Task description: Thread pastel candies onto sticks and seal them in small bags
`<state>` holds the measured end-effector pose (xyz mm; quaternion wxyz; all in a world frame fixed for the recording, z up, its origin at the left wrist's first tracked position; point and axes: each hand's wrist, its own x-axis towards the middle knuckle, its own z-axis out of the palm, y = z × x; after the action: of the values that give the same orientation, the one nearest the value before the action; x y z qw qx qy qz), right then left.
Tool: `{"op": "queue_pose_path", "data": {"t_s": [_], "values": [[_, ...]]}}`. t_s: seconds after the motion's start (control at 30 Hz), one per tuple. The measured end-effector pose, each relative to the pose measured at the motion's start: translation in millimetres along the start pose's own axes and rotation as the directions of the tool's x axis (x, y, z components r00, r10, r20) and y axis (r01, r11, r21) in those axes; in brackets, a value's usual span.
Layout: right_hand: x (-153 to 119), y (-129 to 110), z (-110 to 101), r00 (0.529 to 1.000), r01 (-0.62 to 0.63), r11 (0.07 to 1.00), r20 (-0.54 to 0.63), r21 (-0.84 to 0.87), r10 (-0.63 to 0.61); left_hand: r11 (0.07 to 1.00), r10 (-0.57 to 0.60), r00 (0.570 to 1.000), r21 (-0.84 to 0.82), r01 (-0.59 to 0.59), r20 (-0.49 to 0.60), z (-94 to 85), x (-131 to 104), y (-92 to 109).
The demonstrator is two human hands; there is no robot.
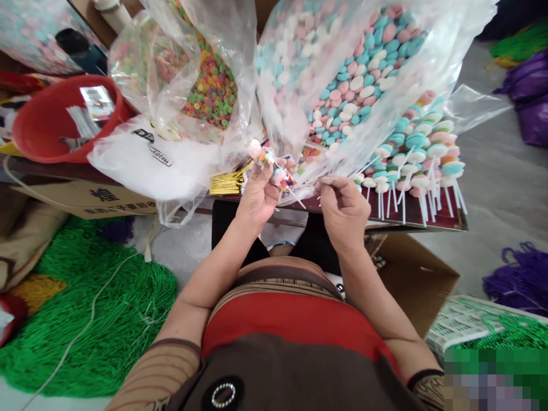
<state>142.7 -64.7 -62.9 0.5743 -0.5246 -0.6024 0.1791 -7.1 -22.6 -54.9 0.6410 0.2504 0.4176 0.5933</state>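
My left hand is closed around a candy skewer, with pink, white and blue pieces showing above the fingers and a white stick poking out below. Just to the right, my right hand has its thumb and fingers pinched together; whatever is between them is hidden or too small to make out. Beside it on the table lies a pile of finished candy skewers, their white sticks hanging toward the front edge. Yellow twist ties lie bundled left of my left hand.
Behind the hands lean clear bags of pastel candies and small ring candies. A red basin and a white plastic bag sit at the left. Green cord heaps on the floor; an open cardboard box stands below right.
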Motion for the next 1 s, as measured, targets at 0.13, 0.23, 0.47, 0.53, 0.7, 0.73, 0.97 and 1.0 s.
{"op": "queue_pose_path", "data": {"t_s": [0.13,0.23,0.47,0.53,0.7,0.73,0.97,1.0], "values": [[1.0,-5.6,-1.8,0.98,-0.053,0.999,0.192,0.006,0.051,0.995,0.087,0.994,0.036,-0.089,0.07,0.8,-2.6,-2.2],[-3.1,-2.0,7.3,0.962,-0.174,0.982,0.226,0.076,0.153,0.989,0.148,0.981,-0.011,-0.148,0.122,3.5,-7.0,-5.7],[-13.0,7.9,21.2,0.85,-0.523,0.753,0.183,0.4,0.493,0.978,0.2,0.973,-0.089,-0.19,0.118,6.2,-11.9,-9.9],[-12.5,7.4,20.2,0.852,-0.516,0.75,0.153,0.414,0.501,0.976,0.214,0.969,-0.073,-0.206,0.124,5.2,-11.5,-11.4],[-8.5,4.0,18.8,0.833,-0.54,0.701,0.178,0.466,0.524,0.961,0.275,0.946,-0.038,-0.273,0.174,3.8,-13.0,-16.7],[-7.3,3.2,19.0,0.819,-0.558,0.674,0.19,0.484,0.542,0.957,0.289,0.94,-0.034,-0.288,0.182,3.7,-13.8,-17.7],[0.2,0.5,20.3,0.766,-0.624,0.581,0.266,0.522,0.585,0.936,0.346,0.916,-0.001,-0.353,0.203,2.2,-15.4,-23.5],[0.3,0.0,20.7,0.76,-0.631,0.577,0.261,0.519,0.596,0.933,0.352,0.915,-0.001,-0.359,0.195,2.2,-15.0,-23.7]]}}
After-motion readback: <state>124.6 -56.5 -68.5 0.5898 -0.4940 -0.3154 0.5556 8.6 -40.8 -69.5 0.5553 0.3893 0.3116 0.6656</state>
